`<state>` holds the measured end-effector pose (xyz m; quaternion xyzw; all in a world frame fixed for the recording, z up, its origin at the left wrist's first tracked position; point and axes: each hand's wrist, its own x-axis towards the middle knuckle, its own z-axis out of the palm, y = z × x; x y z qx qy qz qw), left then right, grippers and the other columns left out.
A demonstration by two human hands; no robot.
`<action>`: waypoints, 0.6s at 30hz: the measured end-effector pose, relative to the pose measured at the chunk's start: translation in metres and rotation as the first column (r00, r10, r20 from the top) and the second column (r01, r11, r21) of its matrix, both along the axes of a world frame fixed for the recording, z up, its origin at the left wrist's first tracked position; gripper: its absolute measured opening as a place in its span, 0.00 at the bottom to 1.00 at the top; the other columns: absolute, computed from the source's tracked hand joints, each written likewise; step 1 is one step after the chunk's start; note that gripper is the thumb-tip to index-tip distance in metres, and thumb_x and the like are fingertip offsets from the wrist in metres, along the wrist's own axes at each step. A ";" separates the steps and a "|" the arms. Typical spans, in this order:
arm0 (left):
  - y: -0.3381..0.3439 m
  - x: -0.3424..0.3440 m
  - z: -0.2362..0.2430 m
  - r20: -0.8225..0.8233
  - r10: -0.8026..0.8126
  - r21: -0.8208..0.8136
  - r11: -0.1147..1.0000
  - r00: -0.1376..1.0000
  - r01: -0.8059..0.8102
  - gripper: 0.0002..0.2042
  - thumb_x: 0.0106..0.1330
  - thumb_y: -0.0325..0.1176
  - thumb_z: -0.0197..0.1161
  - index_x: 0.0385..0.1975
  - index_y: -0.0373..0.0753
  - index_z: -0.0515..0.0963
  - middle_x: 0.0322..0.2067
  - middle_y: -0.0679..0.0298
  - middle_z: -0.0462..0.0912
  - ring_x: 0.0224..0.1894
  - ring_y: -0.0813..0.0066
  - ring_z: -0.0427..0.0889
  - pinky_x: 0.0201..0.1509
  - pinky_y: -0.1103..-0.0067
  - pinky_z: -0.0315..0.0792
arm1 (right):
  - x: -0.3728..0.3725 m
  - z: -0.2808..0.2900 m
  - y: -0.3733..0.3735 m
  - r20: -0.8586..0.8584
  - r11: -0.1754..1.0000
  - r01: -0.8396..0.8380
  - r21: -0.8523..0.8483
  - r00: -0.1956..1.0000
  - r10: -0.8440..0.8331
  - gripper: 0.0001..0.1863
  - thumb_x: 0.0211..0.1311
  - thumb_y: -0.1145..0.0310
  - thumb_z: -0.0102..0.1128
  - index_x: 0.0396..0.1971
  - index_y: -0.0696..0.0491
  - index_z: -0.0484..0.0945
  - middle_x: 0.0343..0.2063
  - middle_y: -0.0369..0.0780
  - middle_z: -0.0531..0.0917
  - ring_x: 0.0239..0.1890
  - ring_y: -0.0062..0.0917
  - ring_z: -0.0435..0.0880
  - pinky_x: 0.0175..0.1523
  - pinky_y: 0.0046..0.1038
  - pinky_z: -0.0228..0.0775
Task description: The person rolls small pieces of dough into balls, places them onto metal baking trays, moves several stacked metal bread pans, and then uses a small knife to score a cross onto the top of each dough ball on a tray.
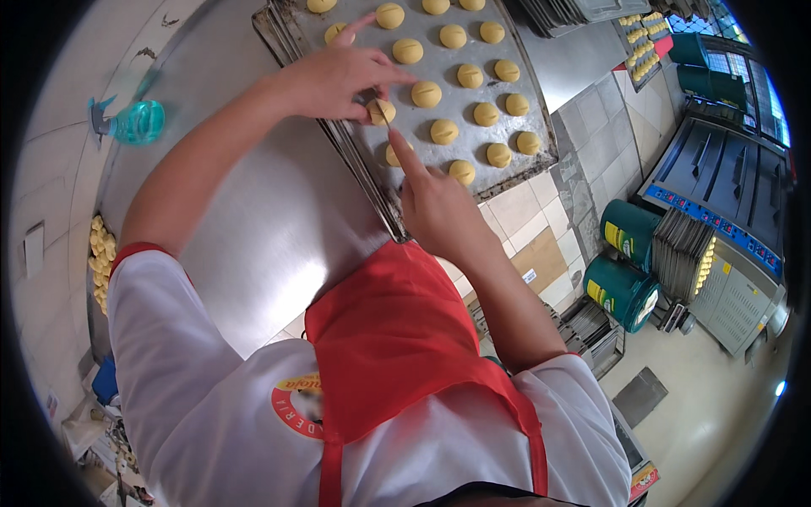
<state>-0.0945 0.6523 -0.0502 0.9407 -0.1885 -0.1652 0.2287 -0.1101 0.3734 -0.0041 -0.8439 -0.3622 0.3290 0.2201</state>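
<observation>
Rows of round yellow dough balls (427,94) rest on a metal baking tray (456,93), and many of them carry a cut line across the top. My left hand (338,80) reaches over the tray's left side with its fingers spread. Its thumb touches the side of one dough ball (384,112) near the tray's left edge. From the near side, my right hand (439,211) grips a thin blade (386,121), index finger stretched along it. The blade's tip meets the top of that same ball. Most of the blade is hidden by the fingers.
The tray lies on further trays upon a steel table (245,228). A teal spray bottle (139,122) stands at left, near more dough pieces (102,253). Rightward are green buckets (621,291), stacked trays (681,253) and an oven (718,177). More trays (574,10) sit at the far end.
</observation>
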 end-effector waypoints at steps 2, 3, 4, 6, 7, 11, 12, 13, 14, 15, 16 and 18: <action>0.003 -0.007 -0.005 0.042 0.032 -0.001 0.999 0.999 -0.032 0.51 0.48 0.34 0.84 0.78 0.57 0.69 0.57 0.76 0.87 0.73 0.73 0.74 0.89 0.45 0.35 | -0.014 0.014 -0.032 -0.048 0.994 -0.029 -0.103 0.999 0.024 0.39 0.75 0.73 0.51 0.84 0.46 0.54 0.36 0.60 0.87 0.37 0.58 0.88 0.47 0.57 0.79; 0.003 -0.011 -0.009 0.063 0.044 -0.003 0.999 0.997 -0.044 0.51 0.47 0.34 0.84 0.78 0.57 0.69 0.56 0.77 0.87 0.72 0.73 0.75 0.89 0.45 0.35 | -0.018 0.022 -0.044 -0.045 0.994 -0.035 -0.107 0.999 0.030 0.39 0.75 0.73 0.51 0.84 0.45 0.54 0.36 0.60 0.87 0.38 0.59 0.88 0.47 0.57 0.79; -0.006 -0.015 -0.007 0.170 0.061 -0.029 0.998 0.984 -0.057 0.50 0.48 0.32 0.83 0.78 0.58 0.70 0.52 0.78 0.88 0.70 0.75 0.76 0.89 0.45 0.35 | -0.021 0.024 -0.048 -0.023 0.999 -0.023 -0.043 0.999 0.022 0.39 0.74 0.73 0.51 0.84 0.47 0.55 0.35 0.60 0.86 0.36 0.58 0.88 0.46 0.56 0.80; -0.029 -0.025 -0.005 0.301 0.079 -0.087 0.995 0.950 -0.055 0.48 0.50 0.30 0.82 0.77 0.58 0.70 0.47 0.80 0.89 0.67 0.77 0.78 0.89 0.45 0.35 | -0.024 0.023 -0.051 0.020 0.996 -0.002 0.085 1.000 0.001 0.39 0.73 0.72 0.52 0.83 0.51 0.56 0.33 0.59 0.85 0.32 0.58 0.87 0.42 0.56 0.80; -0.041 -0.029 -0.001 0.332 0.075 -0.116 0.992 0.940 -0.038 0.48 0.50 0.30 0.82 0.77 0.58 0.70 0.45 0.81 0.89 0.66 0.78 0.79 0.89 0.45 0.35 | -0.023 0.020 -0.047 0.022 0.996 -0.006 0.093 1.000 0.004 0.39 0.73 0.72 0.53 0.83 0.51 0.56 0.33 0.59 0.85 0.32 0.57 0.88 0.41 0.54 0.81; -0.067 -0.039 -0.003 0.138 0.013 -0.129 0.992 0.990 0.005 0.50 0.49 0.31 0.83 0.78 0.59 0.69 0.47 0.81 0.89 0.66 0.76 0.78 0.89 0.45 0.35 | -0.036 -0.003 -0.060 0.002 1.000 0.012 -0.020 1.000 -0.012 0.38 0.76 0.73 0.51 0.84 0.46 0.55 0.39 0.60 0.87 0.38 0.58 0.88 0.47 0.54 0.79; -0.067 -0.042 -0.010 0.080 0.013 -0.102 0.995 0.997 -0.005 0.51 0.48 0.31 0.83 0.79 0.59 0.68 0.48 0.81 0.89 0.66 0.76 0.78 0.89 0.44 0.35 | -0.042 0.002 -0.077 -0.006 1.000 0.007 -0.029 1.000 -0.007 0.38 0.74 0.73 0.52 0.83 0.47 0.56 0.37 0.59 0.86 0.37 0.58 0.88 0.46 0.54 0.80; -0.068 -0.042 -0.008 0.106 0.033 -0.104 0.994 0.994 -0.022 0.51 0.48 0.31 0.83 0.78 0.60 0.68 0.47 0.82 0.89 0.66 0.76 0.78 0.89 0.44 0.36 | -0.047 0.009 -0.095 -0.012 0.999 0.004 -0.039 1.000 -0.004 0.39 0.73 0.73 0.52 0.83 0.48 0.57 0.36 0.58 0.86 0.35 0.57 0.88 0.44 0.54 0.81; -0.071 -0.044 -0.004 0.125 0.048 -0.105 0.994 0.991 -0.035 0.51 0.49 0.32 0.83 0.78 0.60 0.69 0.46 0.82 0.89 0.65 0.76 0.79 0.89 0.44 0.36 | -0.053 0.013 -0.107 -0.025 0.999 0.004 -0.049 1.000 -0.005 0.39 0.71 0.73 0.53 0.83 0.49 0.57 0.34 0.58 0.85 0.34 0.56 0.88 0.42 0.53 0.82; -0.076 -0.046 -0.001 0.144 0.064 -0.106 0.993 0.987 -0.048 0.50 0.49 0.32 0.83 0.78 0.60 0.69 0.46 0.83 0.89 0.65 0.77 0.79 0.89 0.44 0.36 | -0.055 0.016 -0.112 -0.028 0.999 0.011 -0.034 1.000 -0.012 0.39 0.71 0.73 0.53 0.83 0.49 0.57 0.34 0.57 0.85 0.34 0.56 0.88 0.43 0.53 0.82; -0.085 -0.050 -0.002 0.240 0.067 -0.107 0.993 0.969 -0.042 0.49 0.50 0.33 0.83 0.78 0.60 0.70 0.44 0.82 0.89 0.63 0.78 0.80 0.89 0.44 0.36 | -0.056 0.024 -0.114 -0.028 1.000 0.021 -0.020 0.999 -0.022 0.40 0.71 0.73 0.53 0.83 0.48 0.57 0.34 0.57 0.85 0.34 0.56 0.88 0.43 0.53 0.82; -0.105 -0.060 -0.004 0.338 0.061 -0.115 0.993 0.939 -0.023 0.47 0.52 0.35 0.83 0.77 0.61 0.71 0.42 0.81 0.89 0.62 0.78 0.81 0.88 0.45 0.37 | -0.060 0.023 -0.117 -0.013 1.000 0.027 0.001 1.000 -0.027 0.40 0.71 0.73 0.52 0.83 0.47 0.57 0.35 0.56 0.85 0.34 0.56 0.88 0.43 0.53 0.82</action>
